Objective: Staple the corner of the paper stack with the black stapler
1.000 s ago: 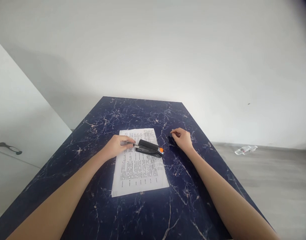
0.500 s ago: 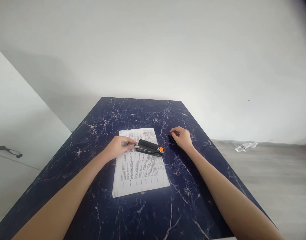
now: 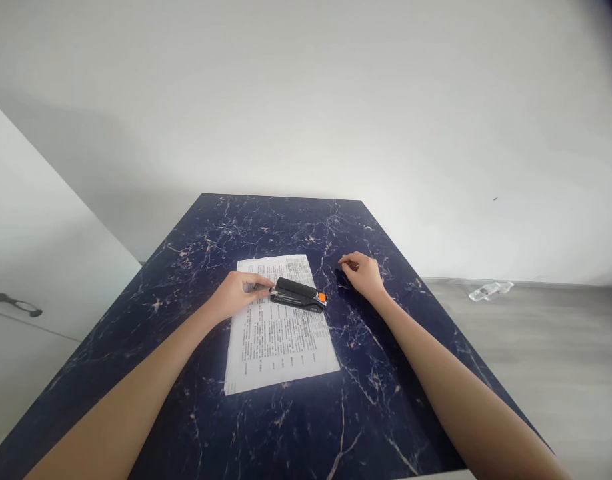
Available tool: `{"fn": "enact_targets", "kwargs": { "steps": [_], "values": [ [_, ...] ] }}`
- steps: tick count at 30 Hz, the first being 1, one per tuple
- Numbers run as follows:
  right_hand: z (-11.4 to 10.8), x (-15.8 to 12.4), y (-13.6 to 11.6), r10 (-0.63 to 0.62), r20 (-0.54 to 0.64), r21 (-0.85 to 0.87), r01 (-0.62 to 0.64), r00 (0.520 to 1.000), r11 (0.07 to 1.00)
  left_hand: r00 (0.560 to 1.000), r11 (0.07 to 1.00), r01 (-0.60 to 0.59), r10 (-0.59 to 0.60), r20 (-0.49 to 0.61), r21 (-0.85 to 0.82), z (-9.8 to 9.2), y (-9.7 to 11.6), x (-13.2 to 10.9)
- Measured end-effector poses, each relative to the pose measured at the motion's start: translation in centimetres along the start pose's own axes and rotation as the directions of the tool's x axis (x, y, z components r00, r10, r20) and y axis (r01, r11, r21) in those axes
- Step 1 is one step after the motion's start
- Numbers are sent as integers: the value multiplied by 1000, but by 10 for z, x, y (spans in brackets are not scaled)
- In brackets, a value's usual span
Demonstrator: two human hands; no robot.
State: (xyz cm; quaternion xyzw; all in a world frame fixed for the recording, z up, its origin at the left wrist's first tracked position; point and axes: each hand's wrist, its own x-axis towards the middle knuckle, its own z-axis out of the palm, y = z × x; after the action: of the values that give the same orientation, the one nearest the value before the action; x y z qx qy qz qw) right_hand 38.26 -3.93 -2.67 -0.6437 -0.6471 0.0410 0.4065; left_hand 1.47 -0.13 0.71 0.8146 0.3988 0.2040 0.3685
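**Left hand (image 3: 233,293) nearest, stapler (image 3: 297,290) at its three o'clock**

On my feed, the dark marbled tabletop (image 3: 266,223) carries printed sheets (image 3: 281,347), with the stapler lying across them. Its long axis runs from just past nine o'clock to just past three, orange end farthest from my left hand, whose thumb and forefinger close on the near end. From the stapler, my right hand (image 3: 365,272) rests apart between two and three o'clock, fingers curled together; whether they hold anything I can't tell.

Left of the stapler (image 3: 299,295), the left hand (image 3: 233,291) is bare, with slim fingers (image 3: 256,278) and a narrow wrist (image 3: 217,305); right of it, the bare right hand (image 3: 365,272) joins a smooth, uncovered, tapering forearm (image 3: 436,370)
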Motion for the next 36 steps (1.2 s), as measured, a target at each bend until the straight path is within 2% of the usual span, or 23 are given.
{"fn": "enact_targets", "kwargs": {
  "steps": [11,14,16,19,21,24,26,29,30,32,34,36],
  "values": [
    [-2,0,-4,-7,-4,-9,7,1000,1000,1000,1000,-11,11,18,-3,1,2,-1],
    [-4,-1,-16,-28,-82,15,30,996,999,1000,1000,-18,18,24,12,-7,-1,-3],
    [-6,-5,-33,-63,-89,66,69,994,995,1000,999,-5,4,30,37,-17,-6,-4],
    [-6,-16,-66,-198,93,200,176,976,964,999,999,11,-13,45,46,-29,-14,-5],
    [-3,-26,-87,-310,263,270,239,914,933,999,1000,0,-2,50,27,-30,-16,-5],
    [6,-39,-109,-373,398,264,285,838,921,995,997,-73,74,71,-11,-19,-11,-4],
    [12,-44,-115,-406,415,272,314,814,909,982,985,-171,172,74,-19,-8,-4,-4],
    [16,-45,-117,-496,388,362,367,776,857,941,941,-336,334,56,29,4,5,-5],
    [16,-45,-117,-516,368,389,376,774,841,925,925,-378,376,51,48,7,8,-6],
    [16,-46,-118,-514,314,411,374,798,831,908,905,-418,418,15,79,9,12,-7],
    [16,-48,-120,-489,269,401,365,830,840,906,903,-419,423,-29,95,11,15,-8],
    [16,-50,-124,-494,261,392,377,829,839,904,901,-424,427,-14,91,12,18,-9]
  ]
}}
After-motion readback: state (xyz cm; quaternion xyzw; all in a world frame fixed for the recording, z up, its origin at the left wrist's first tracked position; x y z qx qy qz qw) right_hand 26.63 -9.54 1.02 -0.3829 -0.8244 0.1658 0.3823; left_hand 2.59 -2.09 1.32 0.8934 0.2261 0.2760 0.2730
